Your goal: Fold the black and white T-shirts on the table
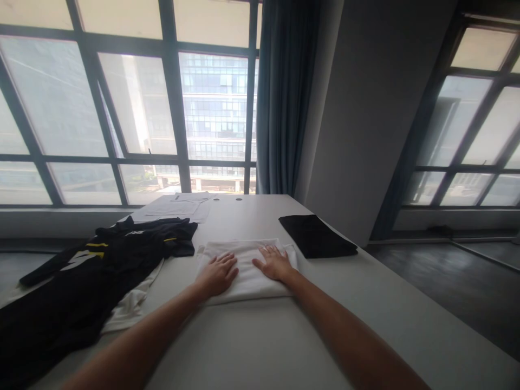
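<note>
The left hand [220, 274] and right hand [276, 264] lie flat, fingers slightly spread, on white cloth [249, 281] inward of the right edge of the worktop [244, 346]; likely light, soft, best gripped by near corners.

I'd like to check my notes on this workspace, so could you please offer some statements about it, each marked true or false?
1. The left hand and right hand both rest on the folded white cloth. True.
2. The left hand is clenched into a fist. False: it lies flat, fingers extended.
3. A folded black cloth lies to the right of the white one. True.
4. The right hand is touching the folded black cloth. False: it is on the white cloth, apart from the black one.
5. Papers lie toward the far end of the table. True.
</note>
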Demonstrator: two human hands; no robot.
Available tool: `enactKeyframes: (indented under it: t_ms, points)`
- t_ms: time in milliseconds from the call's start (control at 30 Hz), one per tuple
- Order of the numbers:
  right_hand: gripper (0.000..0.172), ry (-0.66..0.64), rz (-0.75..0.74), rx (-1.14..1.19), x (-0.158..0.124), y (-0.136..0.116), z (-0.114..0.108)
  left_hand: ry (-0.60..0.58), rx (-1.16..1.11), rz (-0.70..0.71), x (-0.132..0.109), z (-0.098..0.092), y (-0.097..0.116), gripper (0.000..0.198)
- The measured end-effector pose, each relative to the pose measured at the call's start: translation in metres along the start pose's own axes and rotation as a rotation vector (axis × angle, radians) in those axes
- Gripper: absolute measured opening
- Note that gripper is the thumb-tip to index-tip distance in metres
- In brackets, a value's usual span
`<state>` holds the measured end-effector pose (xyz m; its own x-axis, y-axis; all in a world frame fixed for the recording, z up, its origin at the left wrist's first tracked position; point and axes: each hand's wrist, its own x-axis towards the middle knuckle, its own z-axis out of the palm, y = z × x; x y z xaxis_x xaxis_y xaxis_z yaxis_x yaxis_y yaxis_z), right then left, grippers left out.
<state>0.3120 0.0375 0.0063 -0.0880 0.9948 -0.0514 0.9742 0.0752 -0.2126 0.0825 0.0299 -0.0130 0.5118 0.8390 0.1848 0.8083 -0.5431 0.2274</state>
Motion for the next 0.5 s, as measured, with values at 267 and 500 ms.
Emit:
enactKeyframes:
  t_ms: [267, 500]
  points:
    - [0.077, 0.137, 0.178, 0.038, 0.001, 0.033, 0.007, 0.047, 0.104, -0.326, -0.01, 0.002, -0.017, 0.064]
    - [0.064, 0.261, 0.182, 0.071, -0.003, 0.039, 0.007, 0.112, 0.022, -0.492, -0.004, -0.001, -0.043, 0.071]
